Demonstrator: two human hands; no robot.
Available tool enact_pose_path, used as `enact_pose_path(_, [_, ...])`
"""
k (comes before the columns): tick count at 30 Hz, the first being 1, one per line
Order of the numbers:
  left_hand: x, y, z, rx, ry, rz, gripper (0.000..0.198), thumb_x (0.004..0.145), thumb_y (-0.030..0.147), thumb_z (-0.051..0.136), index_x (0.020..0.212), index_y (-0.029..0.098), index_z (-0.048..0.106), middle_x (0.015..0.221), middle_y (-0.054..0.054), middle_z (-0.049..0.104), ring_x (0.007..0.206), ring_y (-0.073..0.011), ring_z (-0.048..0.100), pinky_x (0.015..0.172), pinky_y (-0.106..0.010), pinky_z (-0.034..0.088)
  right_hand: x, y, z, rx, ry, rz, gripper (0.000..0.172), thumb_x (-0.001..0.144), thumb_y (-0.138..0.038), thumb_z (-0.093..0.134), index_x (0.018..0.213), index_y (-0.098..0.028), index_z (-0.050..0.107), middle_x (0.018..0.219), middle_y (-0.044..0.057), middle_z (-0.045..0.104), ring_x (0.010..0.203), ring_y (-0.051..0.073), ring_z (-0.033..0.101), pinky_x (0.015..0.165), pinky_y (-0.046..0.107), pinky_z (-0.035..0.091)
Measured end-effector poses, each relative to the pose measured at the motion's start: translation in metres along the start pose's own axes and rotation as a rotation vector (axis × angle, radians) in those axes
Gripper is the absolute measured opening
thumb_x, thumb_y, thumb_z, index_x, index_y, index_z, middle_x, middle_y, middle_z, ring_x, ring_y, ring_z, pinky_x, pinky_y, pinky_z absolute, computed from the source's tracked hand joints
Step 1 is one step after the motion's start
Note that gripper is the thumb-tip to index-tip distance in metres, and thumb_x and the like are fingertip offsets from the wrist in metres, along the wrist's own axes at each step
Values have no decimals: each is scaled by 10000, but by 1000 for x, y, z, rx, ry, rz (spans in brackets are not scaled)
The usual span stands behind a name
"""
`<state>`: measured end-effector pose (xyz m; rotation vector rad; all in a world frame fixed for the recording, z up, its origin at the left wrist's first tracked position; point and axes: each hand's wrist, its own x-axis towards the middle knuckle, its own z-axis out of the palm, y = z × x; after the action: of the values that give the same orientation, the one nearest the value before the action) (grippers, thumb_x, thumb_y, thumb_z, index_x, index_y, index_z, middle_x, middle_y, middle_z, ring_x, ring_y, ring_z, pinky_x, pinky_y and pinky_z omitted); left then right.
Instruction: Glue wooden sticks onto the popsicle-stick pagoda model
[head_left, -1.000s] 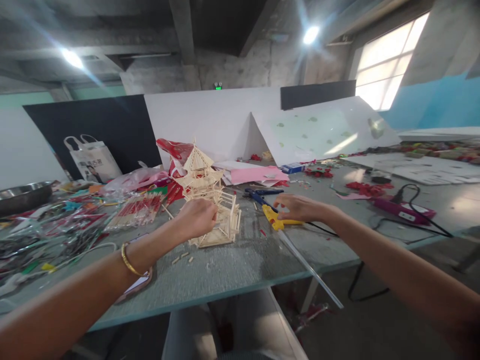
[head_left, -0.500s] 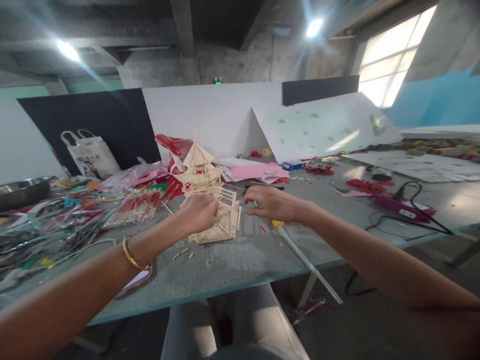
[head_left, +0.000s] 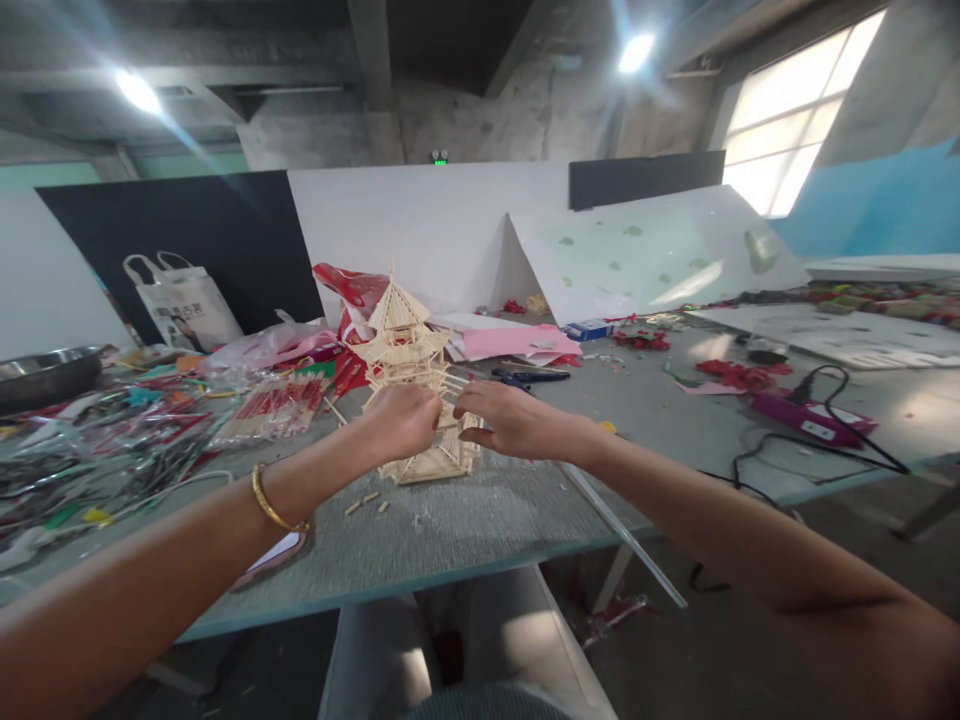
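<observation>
A pale wooden-stick pagoda model (head_left: 401, 345) with tiered roofs and a pointed top stands on the table. In front of its left side is my left hand (head_left: 409, 418), closed with fingers drawn together; what they hold, if anything, is hidden. My right hand (head_left: 502, 418) is at the model's right side, palm down. Its thumb and curved fingers are apart, with the fingertips close to the stick railing; I cannot tell if they touch. Several short stick pieces (head_left: 362, 503) lie in front of the base. A long clear rod (head_left: 630, 535) juts over the table edge below my right forearm.
Dark-handled scissors (head_left: 529, 378) lie behind my right hand. Packs of red-tipped sticks (head_left: 277, 408) and plastic wrappers crowd the left, near a metal bowl (head_left: 49, 378). A purple power strip (head_left: 814, 418) with a black cable sits right. A phone (head_left: 274, 560) lies under my left wrist.
My right hand has moved left, up to the pagoda model, and its forearm now covers most of the yellow piece by the clear rod. My left hand has barely shifted.
</observation>
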<state>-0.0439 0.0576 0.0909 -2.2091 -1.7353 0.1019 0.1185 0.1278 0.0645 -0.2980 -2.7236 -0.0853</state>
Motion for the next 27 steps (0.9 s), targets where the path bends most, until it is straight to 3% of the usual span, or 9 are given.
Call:
enact_pose_path(10, [3,-4,8,37,61,55,226,717,200,452,750,134,665,754,-126,693,691,-240,642,534,-285,444,9,-7,21,22,93,-31,130,786,-151,539,909,-132,575,924,87,574,895,186,517,824,338,395])
enact_pose_path(27, [2,-7,6,-35,55,35,199,694,197,493,769,123,662,733,-125,679,701,-236,627,554,-287,438,14,-6,27,6,38,8,158,787,-150,538,935,-124,585,936,92,597,904,198,538,814,336,407])
